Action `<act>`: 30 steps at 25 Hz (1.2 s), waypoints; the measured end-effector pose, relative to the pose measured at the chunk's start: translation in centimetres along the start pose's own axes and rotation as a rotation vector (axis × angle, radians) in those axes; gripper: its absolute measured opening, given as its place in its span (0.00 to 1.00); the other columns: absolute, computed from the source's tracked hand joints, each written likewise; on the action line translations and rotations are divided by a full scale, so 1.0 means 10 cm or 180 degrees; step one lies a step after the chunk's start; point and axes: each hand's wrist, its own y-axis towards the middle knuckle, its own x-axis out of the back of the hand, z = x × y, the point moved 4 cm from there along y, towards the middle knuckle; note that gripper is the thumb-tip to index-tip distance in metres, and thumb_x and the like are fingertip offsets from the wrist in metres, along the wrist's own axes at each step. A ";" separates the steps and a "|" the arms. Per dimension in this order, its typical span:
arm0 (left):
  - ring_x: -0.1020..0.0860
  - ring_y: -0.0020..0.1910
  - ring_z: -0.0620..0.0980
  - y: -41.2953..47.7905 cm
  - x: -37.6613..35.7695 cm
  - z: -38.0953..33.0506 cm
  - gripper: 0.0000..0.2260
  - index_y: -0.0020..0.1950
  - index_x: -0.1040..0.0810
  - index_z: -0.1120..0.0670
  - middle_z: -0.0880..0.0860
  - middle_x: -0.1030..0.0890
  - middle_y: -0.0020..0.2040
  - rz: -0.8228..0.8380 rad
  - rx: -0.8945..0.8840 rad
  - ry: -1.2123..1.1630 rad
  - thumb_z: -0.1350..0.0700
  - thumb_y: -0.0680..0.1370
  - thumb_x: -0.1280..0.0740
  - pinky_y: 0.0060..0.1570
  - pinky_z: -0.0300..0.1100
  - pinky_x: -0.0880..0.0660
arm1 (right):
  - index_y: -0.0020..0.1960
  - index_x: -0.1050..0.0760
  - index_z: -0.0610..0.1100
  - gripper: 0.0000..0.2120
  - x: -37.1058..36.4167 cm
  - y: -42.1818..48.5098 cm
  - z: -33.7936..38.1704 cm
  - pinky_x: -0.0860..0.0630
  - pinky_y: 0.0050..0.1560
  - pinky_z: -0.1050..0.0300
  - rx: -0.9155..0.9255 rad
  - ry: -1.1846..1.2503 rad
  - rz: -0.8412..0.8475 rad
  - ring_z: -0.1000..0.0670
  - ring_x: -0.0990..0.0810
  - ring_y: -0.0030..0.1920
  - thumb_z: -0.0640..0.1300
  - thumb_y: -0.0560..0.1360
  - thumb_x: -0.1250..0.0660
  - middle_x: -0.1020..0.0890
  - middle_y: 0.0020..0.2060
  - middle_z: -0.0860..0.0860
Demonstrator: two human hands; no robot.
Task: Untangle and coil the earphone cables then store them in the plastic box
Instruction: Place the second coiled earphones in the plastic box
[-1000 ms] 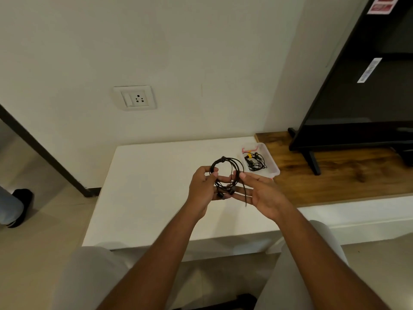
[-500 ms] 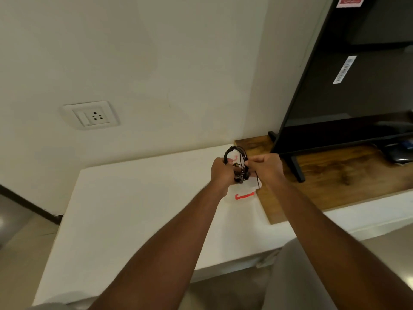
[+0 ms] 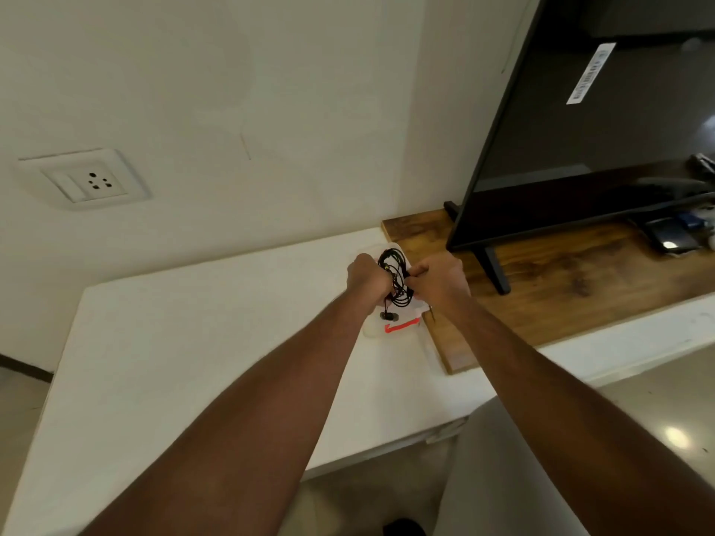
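Note:
A coil of black earphone cable [image 3: 398, 282] hangs between my two hands, directly over the translucent plastic box [image 3: 373, 330]. My left hand [image 3: 367, 282] grips the coil's left side and my right hand [image 3: 439, 284] pinches its right side. Two earbuds [image 3: 388, 316] dangle from the coil's lower end into the box. The box has a red clip on its near rim and rests on the white table [image 3: 185, 361] beside the wooden top. My hands hide most of the box's inside; whatever else lies in it cannot be made out.
A black TV [image 3: 580, 121] on a stand occupies the wooden top [image 3: 561, 288] to the right, with small dark items behind its foot. A wall socket [image 3: 87, 181] sits on the wall at left. My knee shows at lower right.
Both hands carried the coiled cable forward and to the right, from in front of me to over the box, then lowered it toward the box. The earbuds now hang free below the coil.

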 end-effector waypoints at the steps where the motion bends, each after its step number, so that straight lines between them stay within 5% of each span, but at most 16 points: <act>1: 0.17 0.42 0.61 0.01 0.02 -0.02 0.08 0.54 0.24 0.65 0.62 0.18 0.50 -0.0049 -0.0079 -0.0195 0.63 0.77 0.33 0.30 0.47 0.18 | 0.51 0.16 0.39 0.08 0.03 0.02 -0.01 0.17 0.42 0.59 -0.0168 0.0362 -0.0101 0.51 0.16 0.40 0.38 0.72 0.26 0.15 0.44 0.46; 5: 0.16 0.44 0.58 0.02 0.11 -0.11 0.07 0.47 0.20 0.61 0.57 0.15 0.44 -0.0154 -0.0481 -0.0664 0.58 0.79 0.34 0.43 0.52 0.18 | 0.50 0.18 0.44 0.10 0.10 0.04 0.01 0.20 0.33 0.64 -0.0659 0.1571 -0.0299 0.53 0.16 0.39 0.39 0.70 0.23 0.17 0.41 0.50; 10: 0.16 0.46 0.61 -0.05 0.18 -0.09 0.05 0.46 0.22 0.58 0.60 0.16 0.46 -0.0172 -0.0552 -0.1164 0.61 0.80 0.36 0.39 0.51 0.18 | 0.48 0.20 0.41 0.06 -0.02 0.00 0.08 0.17 0.38 0.60 -0.0876 0.2240 -0.0230 0.49 0.15 0.40 0.37 0.72 0.26 0.16 0.43 0.45; 15: 0.17 0.42 0.61 -0.09 0.21 -0.01 0.07 0.43 0.22 0.59 0.61 0.17 0.45 -0.0044 -0.0618 -0.1007 0.61 0.80 0.36 0.41 0.52 0.18 | 0.55 0.18 0.39 0.09 -0.13 0.00 0.04 0.17 0.50 0.52 -0.0402 0.1192 -0.0052 0.49 0.18 0.45 0.41 0.78 0.32 0.16 0.45 0.45; 20: 0.19 0.39 0.55 -0.09 0.23 0.00 0.08 0.52 0.21 0.65 0.59 0.18 0.41 0.0130 -0.0846 -0.0755 0.60 0.81 0.36 0.39 0.48 0.18 | 0.49 0.18 0.39 0.07 -0.05 0.01 0.04 0.17 0.37 0.62 -0.0603 0.1381 0.0110 0.51 0.15 0.36 0.37 0.71 0.25 0.15 0.43 0.43; 25: 0.20 0.39 0.55 -0.08 0.21 -0.04 0.09 0.49 0.21 0.58 0.57 0.19 0.37 0.0283 -0.1164 -0.0160 0.64 0.81 0.41 0.44 0.51 0.20 | 0.64 0.30 0.46 0.30 -0.03 0.10 0.09 0.18 0.32 0.60 -0.0523 0.0834 0.0646 0.49 0.15 0.35 0.32 0.67 0.22 0.18 0.47 0.42; 30: 0.17 0.41 0.59 -0.04 0.16 -0.05 0.06 0.50 0.20 0.62 0.61 0.17 0.41 0.0334 -0.1044 0.0044 0.64 0.80 0.37 0.45 0.55 0.18 | 0.47 0.22 0.42 0.09 0.07 0.15 0.03 0.19 0.35 0.62 -0.0123 -0.0475 0.0673 0.53 0.16 0.34 0.39 0.70 0.24 0.15 0.43 0.46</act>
